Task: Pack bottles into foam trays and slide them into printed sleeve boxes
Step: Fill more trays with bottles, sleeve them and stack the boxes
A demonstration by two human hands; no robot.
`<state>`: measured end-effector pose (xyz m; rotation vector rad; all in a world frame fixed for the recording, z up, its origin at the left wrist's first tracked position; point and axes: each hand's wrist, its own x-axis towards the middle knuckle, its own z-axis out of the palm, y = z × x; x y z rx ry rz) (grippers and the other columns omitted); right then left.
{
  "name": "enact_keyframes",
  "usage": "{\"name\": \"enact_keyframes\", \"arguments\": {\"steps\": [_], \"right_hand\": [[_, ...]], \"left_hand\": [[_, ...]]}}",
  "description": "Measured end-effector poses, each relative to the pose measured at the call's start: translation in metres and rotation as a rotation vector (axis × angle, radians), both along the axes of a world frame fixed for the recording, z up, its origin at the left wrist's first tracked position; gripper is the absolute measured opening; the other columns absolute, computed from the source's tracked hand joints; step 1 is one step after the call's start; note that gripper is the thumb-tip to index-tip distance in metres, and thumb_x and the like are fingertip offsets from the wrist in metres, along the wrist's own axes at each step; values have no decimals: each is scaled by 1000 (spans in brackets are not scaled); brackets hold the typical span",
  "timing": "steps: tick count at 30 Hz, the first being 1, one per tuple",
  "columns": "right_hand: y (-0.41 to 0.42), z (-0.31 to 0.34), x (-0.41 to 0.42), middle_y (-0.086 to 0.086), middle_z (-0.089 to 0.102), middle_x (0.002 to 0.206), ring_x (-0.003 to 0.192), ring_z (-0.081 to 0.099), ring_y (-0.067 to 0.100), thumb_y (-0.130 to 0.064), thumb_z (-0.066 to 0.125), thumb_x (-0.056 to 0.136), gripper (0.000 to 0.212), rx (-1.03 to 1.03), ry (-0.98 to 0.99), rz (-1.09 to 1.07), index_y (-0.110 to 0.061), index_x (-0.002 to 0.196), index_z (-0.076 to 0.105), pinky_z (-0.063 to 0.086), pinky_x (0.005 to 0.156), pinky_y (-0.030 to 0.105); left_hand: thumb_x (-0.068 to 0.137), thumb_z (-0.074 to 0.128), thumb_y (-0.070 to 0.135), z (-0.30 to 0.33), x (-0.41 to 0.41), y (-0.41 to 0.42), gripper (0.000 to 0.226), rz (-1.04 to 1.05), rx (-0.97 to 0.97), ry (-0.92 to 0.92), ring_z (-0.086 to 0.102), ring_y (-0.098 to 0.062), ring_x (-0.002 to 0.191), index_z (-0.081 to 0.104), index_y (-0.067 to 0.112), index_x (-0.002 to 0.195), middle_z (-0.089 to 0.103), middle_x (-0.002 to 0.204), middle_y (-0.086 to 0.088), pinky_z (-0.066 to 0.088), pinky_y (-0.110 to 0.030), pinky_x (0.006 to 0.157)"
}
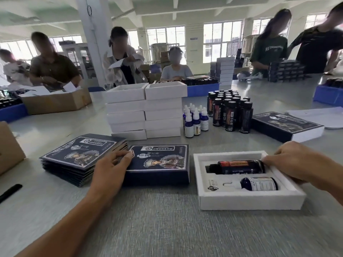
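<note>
Foam tray [248, 201] near table edge; right hand [297, 162] on rim.

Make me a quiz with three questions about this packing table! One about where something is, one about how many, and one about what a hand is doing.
1. Where does the dropper bottle lie in the foam tray?
A. In the slot nearer the person
B. In the far slot
C. Outside the tray

2. How many bottles lie in the foam tray?
A. One
B. Two
C. Four

3. What is the left hand doing?
A. Holding a bottle
B. Resting flat-fingered on the printed sleeve box
C. Gripping a pen

Answers:
1. A, the dropper bottle lies below the black bottle, closer to the person.
2. B, only the black bottle and the dropper bottle lie inside.
3. B, its straight fingers touch the sleeve box's left edge, beside the stack of flat sleeves.
</note>
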<state>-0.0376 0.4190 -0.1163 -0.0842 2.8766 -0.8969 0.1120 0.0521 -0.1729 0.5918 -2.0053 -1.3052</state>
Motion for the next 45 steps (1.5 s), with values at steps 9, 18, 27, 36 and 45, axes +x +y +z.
{"name": "enact_keyframes", "arguments": {"steps": [9,18,27,36,45], "right_hand": [[12,8,-1,13,65,72,48,62,22,-26,60,95,19,-402,-79,-87,-7,92,62,46,38,23],[-3,-5,2,12,65,80,60,59,22,-21,55,98,15,-613,-144,-49,-10,104,62,45,38,24],[-10,-14,5,5,66,59,48,60,15,-22,58,97,13,-656,-307,174,-10,95,63,48,44,28],[4,-10,-4,8,65,71,55,57,17,-24,56,98,17,-548,-332,278,-11,91,64,47,45,30],[4,-6,-2,12,72,85,57,62,16,-27,53,100,26,-510,-343,326,-7,111,67,49,45,26]], "left_hand": [[95,60,30,1,1,0,10,-23,27,-44,64,-13,87,69,31,98,68,99,2,43,-20,63],[96,58,29,2,1,6,11,2,-19,-26,63,-7,77,69,29,97,68,94,4,43,-10,50],[96,58,24,-1,-1,6,13,41,-2,19,61,-1,71,68,30,90,68,90,5,40,-6,51],[96,59,19,-6,-4,3,12,52,-30,37,61,10,63,69,26,93,70,88,3,40,-5,46],[96,58,26,-2,-1,5,10,-20,-87,-58,64,-9,82,67,28,98,70,92,6,44,-20,63]]}}
